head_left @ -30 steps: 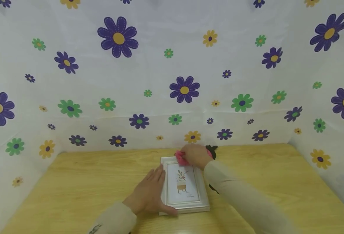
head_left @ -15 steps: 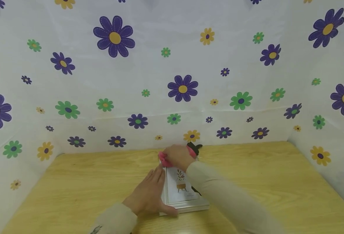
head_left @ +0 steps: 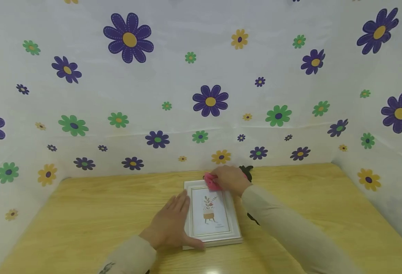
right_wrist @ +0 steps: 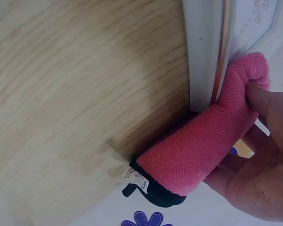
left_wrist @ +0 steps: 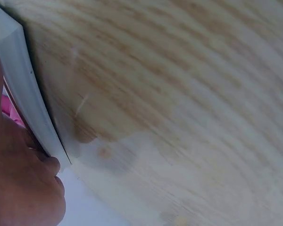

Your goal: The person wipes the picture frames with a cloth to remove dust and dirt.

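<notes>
A white picture frame (head_left: 234,224) lies on the wooden table, its print showing a plant in a brown pot on legs. My left hand (head_left: 171,220) rests along its left side with fairly straight fingers, the thumb spread at the near left corner. In the left wrist view, the fingers lie against the frame's edge (left_wrist: 30,84). At the frame's far edge, my right hand (head_left: 231,179) grips a pink plush toy (right_wrist: 193,141) with a dark cap, a stem and a white tag. One bent end of the toy touches the frame's border; the rest hangs past its side.
The wooden table (head_left: 101,213) reaches back to a white cloth backdrop (head_left: 173,76) printed with purple, green and yellow flowers. The cloth also rises along both sides of the table.
My right hand moved the plush toy left along the frame's far border to the corner, then back right. My left hand has stayed on the frame.
</notes>
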`<state>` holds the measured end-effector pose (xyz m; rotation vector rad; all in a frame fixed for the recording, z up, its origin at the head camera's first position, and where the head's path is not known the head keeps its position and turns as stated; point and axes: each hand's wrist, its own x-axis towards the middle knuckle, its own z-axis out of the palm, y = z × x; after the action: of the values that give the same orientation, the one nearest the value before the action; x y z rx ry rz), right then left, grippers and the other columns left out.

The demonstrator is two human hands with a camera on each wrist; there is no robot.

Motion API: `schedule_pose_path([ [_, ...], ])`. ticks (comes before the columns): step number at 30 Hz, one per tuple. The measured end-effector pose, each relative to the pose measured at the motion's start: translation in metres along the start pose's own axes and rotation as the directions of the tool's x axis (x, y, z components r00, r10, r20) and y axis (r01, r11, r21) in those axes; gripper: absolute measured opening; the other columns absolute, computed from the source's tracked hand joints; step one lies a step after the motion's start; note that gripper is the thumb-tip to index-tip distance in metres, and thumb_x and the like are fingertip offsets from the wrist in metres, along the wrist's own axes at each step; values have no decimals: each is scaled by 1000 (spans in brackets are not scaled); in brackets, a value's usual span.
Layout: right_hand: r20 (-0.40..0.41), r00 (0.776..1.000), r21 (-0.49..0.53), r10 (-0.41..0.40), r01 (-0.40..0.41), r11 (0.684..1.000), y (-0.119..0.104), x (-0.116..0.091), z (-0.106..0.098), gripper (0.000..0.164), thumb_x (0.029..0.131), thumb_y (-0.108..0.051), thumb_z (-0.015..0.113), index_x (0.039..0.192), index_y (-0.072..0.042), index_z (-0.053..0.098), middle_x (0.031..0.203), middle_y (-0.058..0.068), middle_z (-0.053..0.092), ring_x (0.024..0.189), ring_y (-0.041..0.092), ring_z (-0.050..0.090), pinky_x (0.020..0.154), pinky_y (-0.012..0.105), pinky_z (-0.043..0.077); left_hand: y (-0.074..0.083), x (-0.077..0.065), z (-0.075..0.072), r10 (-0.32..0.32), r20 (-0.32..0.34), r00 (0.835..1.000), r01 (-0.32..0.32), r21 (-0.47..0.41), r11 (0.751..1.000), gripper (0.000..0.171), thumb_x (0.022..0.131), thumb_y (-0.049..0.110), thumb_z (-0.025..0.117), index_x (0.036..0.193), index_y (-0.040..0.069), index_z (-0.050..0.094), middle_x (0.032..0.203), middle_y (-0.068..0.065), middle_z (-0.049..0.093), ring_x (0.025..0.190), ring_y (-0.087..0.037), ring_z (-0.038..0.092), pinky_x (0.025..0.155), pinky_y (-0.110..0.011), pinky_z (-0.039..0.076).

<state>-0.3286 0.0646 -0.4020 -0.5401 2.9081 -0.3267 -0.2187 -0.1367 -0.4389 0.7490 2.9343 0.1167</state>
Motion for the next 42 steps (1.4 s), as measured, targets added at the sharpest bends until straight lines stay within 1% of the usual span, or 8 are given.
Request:
schedule_pose_path([
  [4,-1,999,20,-41,41,999,1,0,-2,25,97,-25,57,117,-17,70,86,-4,60,84,17,52,74,31,44,-4,-2,4,-9,-22,1000,9,-4,1000,140,53,97,44,148,-4,24,155,-20,17,142,-31,17,115,-42,14],
  [10,-6,999,-142,-47,46,989,-22,7,-8,16,95,-27,60,91,-16,71,76,-2,60,73,17,55,72,34,49,-4,-1,2,14,-26,1000,-14,3,1000,140,54,97,43,147,-6,25,155,-21,18,142,-31,16,115,-42,12],
  [19,-3,997,-184,-78,76,980,-59,18,4,23,97,-25,58,115,-19,70,106,0,69,96,17,62,89,35,48,0,2,3,14,-34,999,-12,44,999,140,55,97,43,146,-8,27,153,-26,15,141,-39,13,115,-47,9],
  [27,-32,996,-142,-81,75,987,-38,14,8,27,97,-29,56,120,-21,68,111,-1,68,103,20,62,90,38,48,-2,1,4,22,-46,999,-18,78,997,141,53,98,41,145,-9,30,153,-24,21,141,-36,18,115,-46,10],
  [31,-26,999,-87,-43,41,995,-12,6,3,25,97,-25,56,118,-21,70,101,-3,68,92,18,60,85,36,48,-6,1,3,45,-32,998,-44,46,998,140,54,96,45,144,-9,30,153,-24,21,141,-36,17,115,-44,11],
  [34,-18,999,-112,-40,38,993,-3,4,1,19,96,-23,58,107,-21,73,86,-4,63,79,17,54,76,34,47,-8,0,2,49,-12,999,-49,12,999,140,53,95,47,145,-9,28,153,-24,19,142,-35,14,115,-44,10],
  [38,-30,997,-183,-66,59,981,-15,6,0,14,95,-24,60,98,-19,73,80,-3,61,75,18,54,72,35,48,-8,-1,0,49,2,999,-49,-31,998,140,54,94,50,146,-8,27,154,-23,17,143,-34,12,115,-44,9],
  [42,-61,995,-211,-75,61,976,-41,13,6,17,95,-27,60,101,-21,74,86,-2,67,78,17,60,74,35,52,-4,-1,-5,80,-8,997,-80,-45,996,137,56,91,53,145,-11,27,153,-25,17,142,-36,12,115,-45,10],
])
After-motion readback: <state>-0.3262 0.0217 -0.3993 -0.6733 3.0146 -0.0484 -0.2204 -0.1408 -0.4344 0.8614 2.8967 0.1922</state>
